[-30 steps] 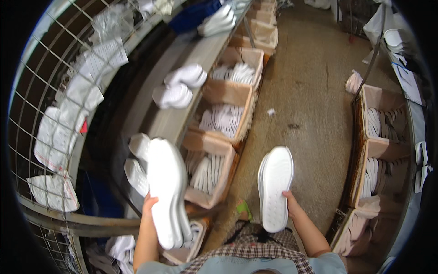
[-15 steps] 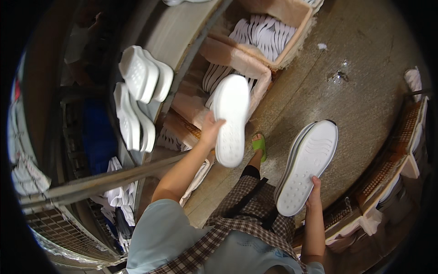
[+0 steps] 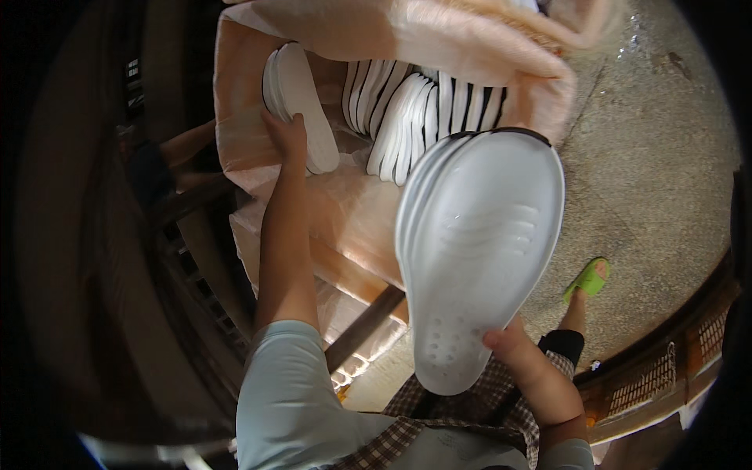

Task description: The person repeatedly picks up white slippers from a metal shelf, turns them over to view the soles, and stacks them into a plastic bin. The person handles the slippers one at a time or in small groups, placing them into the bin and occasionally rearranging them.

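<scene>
- Two stacks of white shoe soles are in hand in the head view: the left hand (image 3: pixel 287 135) is closed around a small stack of soles (image 3: pixel 301 106), standing it on edge against the left wall inside the lined box (image 3: pixel 368 35), probably so it files in line with the rest.
- Right hand (image 3: pixel 523 356) is clamped on the heel end of a larger stack of soles (image 3: pixel 478 243), tread side up, held out over the box's near right corner.
- Rows of soles (image 3: pixel 423 110) stand on edge along the box's far side; its near part shows bare lining.
- One green sandal (image 3: pixel 587 278) rests on the concrete floor (image 3: pixel 650 164).
</scene>
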A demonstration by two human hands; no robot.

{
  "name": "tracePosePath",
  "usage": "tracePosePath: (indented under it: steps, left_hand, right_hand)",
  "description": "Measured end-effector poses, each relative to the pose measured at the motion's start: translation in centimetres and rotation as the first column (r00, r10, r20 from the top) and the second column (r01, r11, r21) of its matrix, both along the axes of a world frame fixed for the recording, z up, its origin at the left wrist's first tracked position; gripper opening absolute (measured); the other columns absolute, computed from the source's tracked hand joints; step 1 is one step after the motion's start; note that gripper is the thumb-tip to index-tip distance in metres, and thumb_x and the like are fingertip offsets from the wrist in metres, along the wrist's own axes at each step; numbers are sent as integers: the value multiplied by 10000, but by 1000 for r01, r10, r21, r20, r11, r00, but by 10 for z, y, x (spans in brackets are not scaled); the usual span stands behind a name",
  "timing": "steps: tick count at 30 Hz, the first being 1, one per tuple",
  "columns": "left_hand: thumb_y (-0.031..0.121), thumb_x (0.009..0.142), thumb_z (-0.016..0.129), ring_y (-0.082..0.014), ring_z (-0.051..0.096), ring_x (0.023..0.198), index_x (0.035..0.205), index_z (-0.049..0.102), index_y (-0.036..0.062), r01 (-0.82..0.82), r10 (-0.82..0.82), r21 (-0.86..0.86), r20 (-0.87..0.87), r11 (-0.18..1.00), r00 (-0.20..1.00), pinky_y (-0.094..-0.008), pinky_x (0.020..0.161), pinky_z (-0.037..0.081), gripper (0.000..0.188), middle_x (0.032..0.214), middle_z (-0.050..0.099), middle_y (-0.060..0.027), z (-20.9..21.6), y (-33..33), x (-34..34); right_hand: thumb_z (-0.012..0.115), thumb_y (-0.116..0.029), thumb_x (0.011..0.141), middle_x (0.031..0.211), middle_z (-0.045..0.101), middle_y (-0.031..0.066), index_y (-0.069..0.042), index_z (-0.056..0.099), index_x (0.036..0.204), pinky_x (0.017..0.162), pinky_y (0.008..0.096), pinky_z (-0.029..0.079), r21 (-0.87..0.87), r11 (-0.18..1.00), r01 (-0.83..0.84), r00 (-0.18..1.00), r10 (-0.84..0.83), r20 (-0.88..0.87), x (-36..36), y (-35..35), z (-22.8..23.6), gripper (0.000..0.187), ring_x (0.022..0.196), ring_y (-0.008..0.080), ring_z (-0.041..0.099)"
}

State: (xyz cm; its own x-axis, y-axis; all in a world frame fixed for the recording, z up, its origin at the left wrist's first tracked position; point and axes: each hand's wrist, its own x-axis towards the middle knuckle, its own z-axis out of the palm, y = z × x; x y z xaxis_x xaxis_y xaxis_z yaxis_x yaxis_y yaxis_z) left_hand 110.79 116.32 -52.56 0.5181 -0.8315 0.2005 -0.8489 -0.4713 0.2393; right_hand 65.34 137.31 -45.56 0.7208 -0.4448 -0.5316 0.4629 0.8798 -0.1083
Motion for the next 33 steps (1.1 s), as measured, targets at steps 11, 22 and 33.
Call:
tracePosePath:
  steps: [11,22,33]
  left_hand:
    - [265,781,628,-439,571,996,1318,338,-66,82,-176,687,66,722,982,-472,852,470,694,1036,599,-296,-153,-33,95]
    - [512,846,543,-247,517,1115,1425,261,58,266,324,346,-938,900,124,-334,905,456,788,1244,476,-146,-50,104,-72]
    - [147,714,703,-286,537,1065,1330,314,29,124,-98,157,-165,980,981,-400,920,444,737,1163,507,-173,70,-2,-9]
  right_hand:
    - [792,-294,670,1255,471,123,16,276,1359,970,369,384,111,990,-83,981,61,184,81,-33,-55,914,1155,229,465]
    - [765,-397,706,1340,338,189,6,209,1385,1007,429,349,-24,996,90,994,-91,-55,121,-91,-61,965,1234,285,360]
    - [665,-388,764,1325,413,227,-26,413,1315,1045,454,263,-856,291,-428,414,-778,-472,46,-117,-58,706,1248,394,337]
